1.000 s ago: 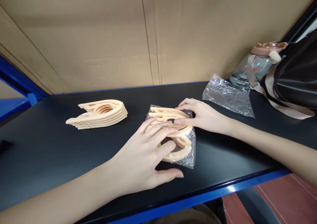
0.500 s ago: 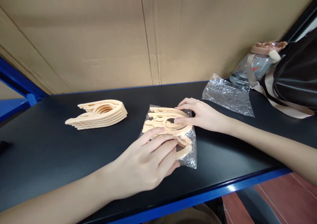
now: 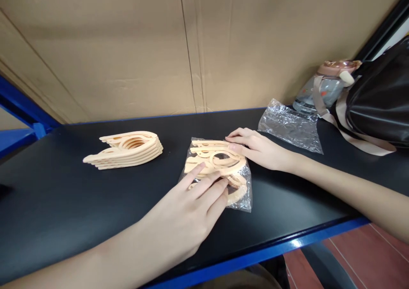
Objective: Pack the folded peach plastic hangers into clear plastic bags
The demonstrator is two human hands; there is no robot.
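Observation:
A clear plastic bag with peach plastic hangers inside (image 3: 228, 170) lies in the middle of the black table (image 3: 64, 195). My left hand (image 3: 188, 214) lies flat on the bag's near left corner, fingers stretched out together. My right hand (image 3: 258, 148) rests on the bag's far right end, fingers extended and pressing it down. A loose stack of several matching peach hangers (image 3: 126, 148) sits to the left, apart from both hands.
An empty clear plastic bag (image 3: 289, 125) lies at the back right. Behind it stand a water bottle with a pink lid (image 3: 322, 87) and a black bag with a beige strap (image 3: 380, 106). A cardboard wall (image 3: 191, 46) backs the table; the blue front edge (image 3: 287, 246) is near.
My left hand slid from the top of the bagged hangers to the near left corner and flattened. The bag shifted slightly. My right hand stayed at the far end.

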